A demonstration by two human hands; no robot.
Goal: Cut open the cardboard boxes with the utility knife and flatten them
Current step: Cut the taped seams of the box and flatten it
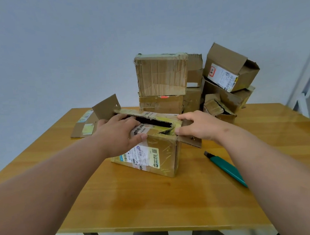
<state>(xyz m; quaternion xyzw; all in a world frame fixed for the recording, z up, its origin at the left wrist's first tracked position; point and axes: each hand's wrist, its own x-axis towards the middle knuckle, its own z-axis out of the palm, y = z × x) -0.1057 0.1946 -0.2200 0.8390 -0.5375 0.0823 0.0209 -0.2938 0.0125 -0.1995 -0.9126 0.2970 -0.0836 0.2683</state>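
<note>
Your near tabletop (138, 202) is open in front of the box (153, 154). Utility knife (226, 168) lies just right of it. Stacked boxes (184, 81) block the back; flat cardboard (84, 126) sits back-left.

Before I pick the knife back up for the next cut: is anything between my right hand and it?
Nothing visible. The utility knife lies alone on the bare table, just nearer than the right hand on the box.
</note>
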